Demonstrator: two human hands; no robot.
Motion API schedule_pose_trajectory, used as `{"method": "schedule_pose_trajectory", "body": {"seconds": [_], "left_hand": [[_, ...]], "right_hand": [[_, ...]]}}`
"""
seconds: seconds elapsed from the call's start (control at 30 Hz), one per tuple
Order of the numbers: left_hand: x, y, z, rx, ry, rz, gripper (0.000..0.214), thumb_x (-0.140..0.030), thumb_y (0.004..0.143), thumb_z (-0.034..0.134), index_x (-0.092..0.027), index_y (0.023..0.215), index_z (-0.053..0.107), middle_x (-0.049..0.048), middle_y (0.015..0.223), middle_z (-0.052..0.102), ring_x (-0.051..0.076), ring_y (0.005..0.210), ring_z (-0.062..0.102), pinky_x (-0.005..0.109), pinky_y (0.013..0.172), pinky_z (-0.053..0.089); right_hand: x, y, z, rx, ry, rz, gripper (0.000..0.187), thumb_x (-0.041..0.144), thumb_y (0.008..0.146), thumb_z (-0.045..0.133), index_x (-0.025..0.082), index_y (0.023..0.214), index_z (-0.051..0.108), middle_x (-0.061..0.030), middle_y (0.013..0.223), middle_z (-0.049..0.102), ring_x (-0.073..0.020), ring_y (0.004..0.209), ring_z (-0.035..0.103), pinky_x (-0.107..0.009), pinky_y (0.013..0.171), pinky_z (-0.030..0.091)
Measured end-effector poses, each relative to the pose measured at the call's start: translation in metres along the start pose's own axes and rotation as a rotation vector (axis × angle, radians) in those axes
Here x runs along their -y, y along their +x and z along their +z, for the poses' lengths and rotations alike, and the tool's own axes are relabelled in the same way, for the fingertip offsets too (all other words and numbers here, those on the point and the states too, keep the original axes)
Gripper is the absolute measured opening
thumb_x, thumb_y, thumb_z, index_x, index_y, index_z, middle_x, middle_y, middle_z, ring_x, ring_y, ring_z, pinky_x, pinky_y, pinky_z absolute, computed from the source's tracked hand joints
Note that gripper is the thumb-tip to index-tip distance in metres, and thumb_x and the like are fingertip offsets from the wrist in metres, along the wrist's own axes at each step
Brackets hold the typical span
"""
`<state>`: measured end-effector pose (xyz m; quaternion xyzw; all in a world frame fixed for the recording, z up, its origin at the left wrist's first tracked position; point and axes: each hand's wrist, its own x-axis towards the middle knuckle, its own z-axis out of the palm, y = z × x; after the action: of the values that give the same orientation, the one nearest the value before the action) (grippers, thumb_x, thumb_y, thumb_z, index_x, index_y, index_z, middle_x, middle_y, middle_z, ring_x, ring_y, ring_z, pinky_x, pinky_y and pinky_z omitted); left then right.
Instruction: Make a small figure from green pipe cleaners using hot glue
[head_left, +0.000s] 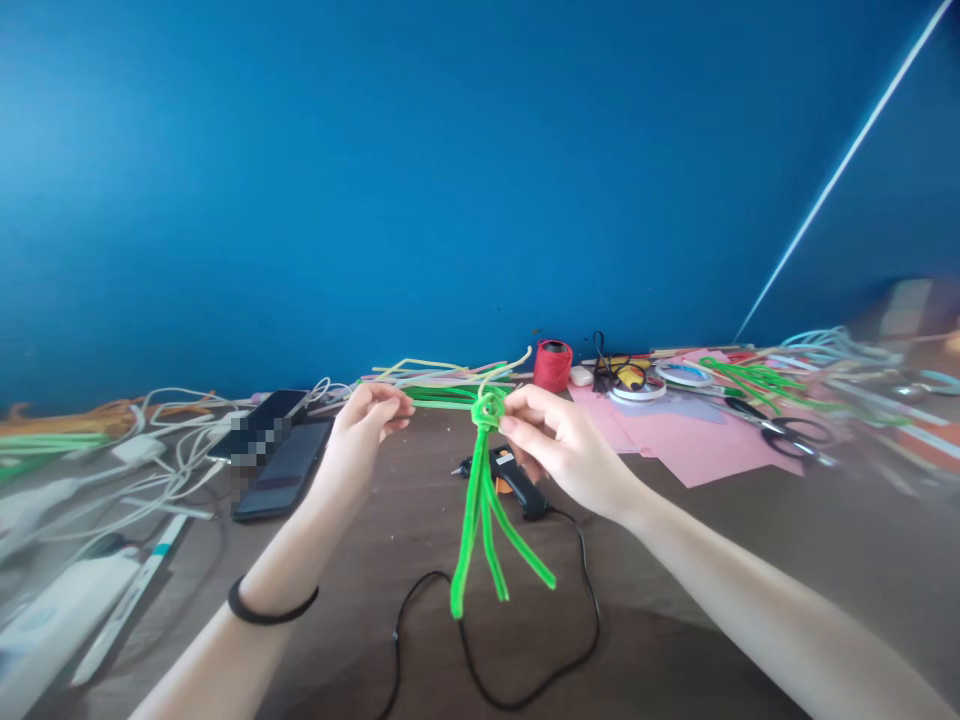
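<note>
Bright green pipe cleaners (481,512) hang down in several loose stems, joined above in a curled, twisted head. My right hand (562,435) pinches that head from the right between thumb and fingers. A pale yellow-green strand sticks up from the head. To the left, apart from the green piece, my left hand (367,420) has thumb and fingertips pressed together; whether anything thin is between them cannot be made out. Behind the hanging stems, a black glue gun (525,488) lies on the table, partly hidden by them.
The glue gun's black cord (592,590) loops across the front. Two dark phones (281,470) and tangled white cables (176,455) lie left. Red string spool (553,367), pink paper (712,445), scissors (787,435) and more pipe cleaners (750,380) line the back right, before a blue wall.
</note>
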<state>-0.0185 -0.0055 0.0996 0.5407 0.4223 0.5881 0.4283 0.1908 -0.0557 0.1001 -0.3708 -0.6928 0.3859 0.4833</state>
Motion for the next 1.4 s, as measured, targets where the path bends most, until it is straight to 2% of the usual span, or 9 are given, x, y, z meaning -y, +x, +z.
{"method": "schedule_pose_trajectory", "body": {"seconds": [0.23,0.43,0.63,0.83,0.97,1.07,1.17,1.3,1.4], "left_hand": [[-0.013,-0.008,0.007,0.157,-0.026,0.050,0.016,-0.022,0.067,0.069,-0.017,0.076,0.057,0.0005,0.075,0.060,0.012,0.074,0.055,0.024,0.070,0.041],[-0.022,-0.020,0.013,0.186,-0.031,0.031,0.007,-0.018,0.069,0.064,-0.018,0.071,0.057,-0.0003,0.073,0.060,0.012,0.072,0.055,0.024,0.070,0.039],[-0.016,-0.017,0.009,0.271,0.077,0.112,0.013,-0.017,0.078,0.048,-0.018,0.067,0.055,-0.0015,0.069,0.055,0.012,0.071,0.053,0.025,0.070,0.039],[-0.018,-0.019,0.011,0.347,0.313,0.154,0.015,-0.032,0.080,0.054,-0.018,0.075,0.056,-0.0006,0.073,0.057,0.012,0.071,0.052,0.023,0.066,0.040],[-0.022,-0.026,0.016,0.288,0.447,0.260,0.010,-0.028,0.080,0.054,-0.018,0.078,0.055,-0.0004,0.075,0.057,0.012,0.069,0.053,0.022,0.062,0.040],[-0.025,-0.032,0.022,0.234,0.497,0.438,0.004,-0.022,0.080,0.054,-0.019,0.080,0.056,0.0014,0.082,0.059,0.014,0.079,0.056,0.026,0.071,0.044],[-0.024,-0.039,0.027,0.268,0.547,0.549,0.005,-0.020,0.079,0.056,-0.020,0.084,0.057,0.0027,0.090,0.060,0.016,0.088,0.057,0.028,0.078,0.046],[-0.019,-0.047,0.033,0.362,0.544,0.499,0.023,-0.020,0.073,0.064,-0.022,0.095,0.054,0.0043,0.106,0.056,0.016,0.093,0.058,0.029,0.079,0.050],[-0.014,-0.051,0.036,0.367,0.464,0.418,0.022,-0.016,0.074,0.062,-0.023,0.092,0.052,0.0038,0.113,0.053,0.015,0.094,0.060,0.028,0.079,0.052]], "right_hand": [[-0.001,0.003,-0.008,0.014,-0.048,0.019,0.010,0.028,0.087,0.046,0.018,0.084,0.047,0.0056,0.057,0.047,-0.0065,0.044,0.046,-0.020,0.042,0.037],[0.002,0.003,-0.009,0.016,-0.063,0.021,0.010,0.028,0.087,0.046,0.018,0.083,0.047,0.0050,0.058,0.048,-0.0063,0.045,0.046,-0.019,0.041,0.037],[0.002,0.003,-0.008,0.038,-0.052,0.037,0.011,0.028,0.087,0.047,0.018,0.081,0.046,0.0055,0.057,0.047,-0.0061,0.044,0.046,-0.017,0.040,0.037],[0.002,0.003,-0.008,0.057,-0.044,0.040,0.011,0.028,0.087,0.047,0.019,0.081,0.046,0.0055,0.056,0.046,-0.0065,0.045,0.045,-0.017,0.040,0.036],[0.002,0.001,-0.007,0.073,-0.059,0.032,0.012,0.029,0.087,0.046,0.019,0.082,0.046,0.0053,0.057,0.047,-0.0062,0.045,0.046,-0.018,0.043,0.037],[0.002,0.000,-0.006,0.081,-0.053,0.048,0.013,0.030,0.087,0.047,0.019,0.083,0.047,0.0046,0.058,0.048,-0.0064,0.046,0.046,-0.019,0.043,0.037],[0.001,0.000,-0.005,0.084,-0.045,0.067,0.013,0.031,0.087,0.048,0.018,0.085,0.049,0.0039,0.060,0.048,-0.0066,0.047,0.046,-0.019,0.042,0.037],[0.001,0.000,-0.004,0.070,-0.086,0.046,0.014,0.031,0.085,0.050,0.017,0.084,0.052,0.0037,0.059,0.049,-0.0071,0.048,0.047,-0.019,0.043,0.036],[0.003,-0.001,-0.003,0.075,-0.108,0.046,0.016,0.033,0.085,0.050,0.017,0.084,0.053,0.0036,0.058,0.050,-0.0075,0.048,0.048,-0.019,0.043,0.036]]}}
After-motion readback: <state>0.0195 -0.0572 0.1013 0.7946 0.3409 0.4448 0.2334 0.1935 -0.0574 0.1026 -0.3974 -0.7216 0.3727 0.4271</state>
